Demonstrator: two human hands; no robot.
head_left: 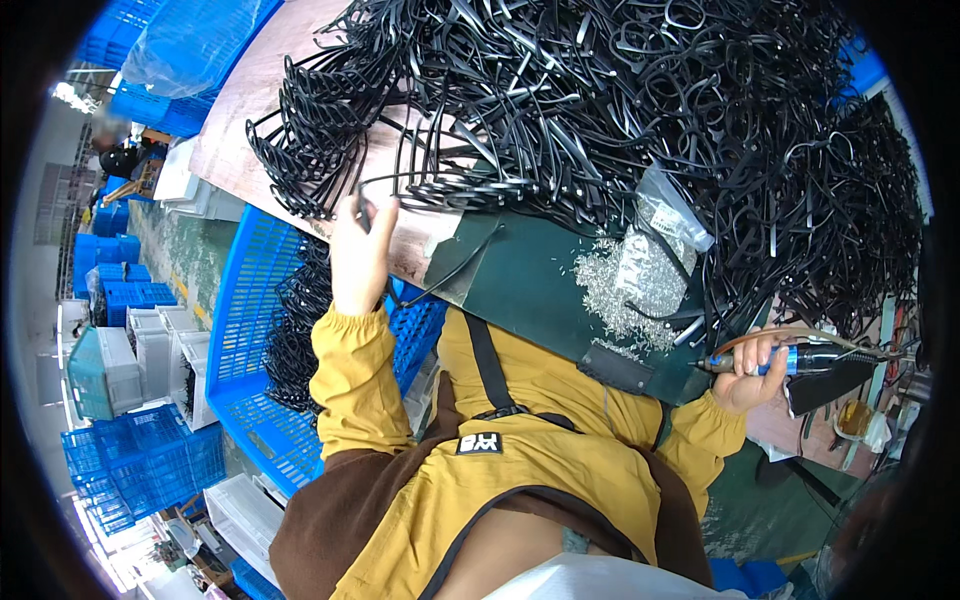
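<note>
My left hand (pixel 362 252) reaches to the table's left side, its thumb and fingers closed on a black eyeglass frame (pixel 363 208). Beside it stands a row of folded black glasses frames (pixel 300 150). My right hand (pixel 745 380) is wrapped round a blue and black electric screwdriver (pixel 822 360), whose tip points left over the table's near edge. Between the hands, a loose black temple arm (pixel 468 264) lies on the green mat (pixel 530 270). Small silvery screws (pixel 610 290) are scattered there, next to a clear plastic bag (pixel 655 250) of them.
A big heap of black glasses parts (pixel 640 90) covers the far and right table. Below its left edge stands a blue basket (pixel 235 340) with more black frames. A dark flat block (pixel 615 368) lies at the near edge. Blue crates (pixel 140 455) are stacked at left.
</note>
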